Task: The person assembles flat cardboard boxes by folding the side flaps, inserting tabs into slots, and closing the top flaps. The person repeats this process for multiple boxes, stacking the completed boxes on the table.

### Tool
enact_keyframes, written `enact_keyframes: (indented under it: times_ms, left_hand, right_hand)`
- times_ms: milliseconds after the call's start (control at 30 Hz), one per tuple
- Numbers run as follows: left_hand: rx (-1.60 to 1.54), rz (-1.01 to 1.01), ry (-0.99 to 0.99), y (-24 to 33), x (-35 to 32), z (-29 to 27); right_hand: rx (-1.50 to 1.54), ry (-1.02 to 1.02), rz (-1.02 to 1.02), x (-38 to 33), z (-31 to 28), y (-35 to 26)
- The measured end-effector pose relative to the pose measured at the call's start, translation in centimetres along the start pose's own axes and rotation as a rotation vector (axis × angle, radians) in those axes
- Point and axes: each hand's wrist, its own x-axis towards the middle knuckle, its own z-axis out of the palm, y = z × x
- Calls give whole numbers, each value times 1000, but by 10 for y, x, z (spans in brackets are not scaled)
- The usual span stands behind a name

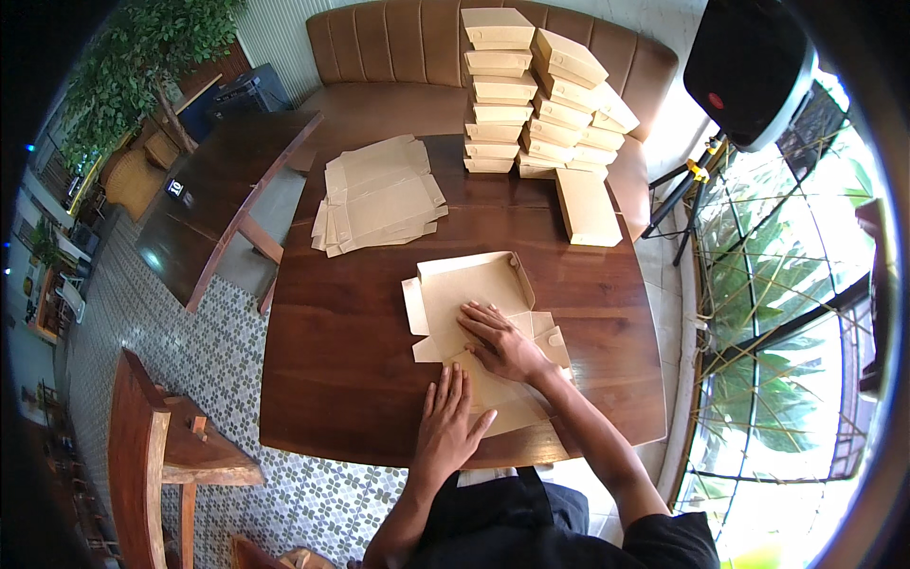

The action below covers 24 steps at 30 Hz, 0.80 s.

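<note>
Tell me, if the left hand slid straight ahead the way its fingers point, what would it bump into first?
Probably the right hand, lying across the flat brown carton just beyond the left hand fingertips; depth is hard to judge.

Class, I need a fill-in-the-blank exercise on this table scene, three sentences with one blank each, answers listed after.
1. Both hands, the left hand and the right hand, press flat on a partly folded ____ box.
2. The pile of unfolded blanks lies on the ____ table.
3. The folded boxes are ____ at the table's far edge.

Missing words: cardboard; wooden; stacked
</note>
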Motion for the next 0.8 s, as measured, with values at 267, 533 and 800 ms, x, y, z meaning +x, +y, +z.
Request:
enact_keyframes:
  times_ms: [267, 533, 800]
  left_hand:
    - [27, -30, 36, 1, -7, 19]
    - [73, -126, -2, 21, -35, 4]
    - [275, -166, 193, 2, 22, 9]
  right_hand:
    - [-19, 64, 59, -16, 4, -22]
    - [-94, 84, 141, -8, 6, -35]
    - [-32, 131, 144, -8, 11, -29]
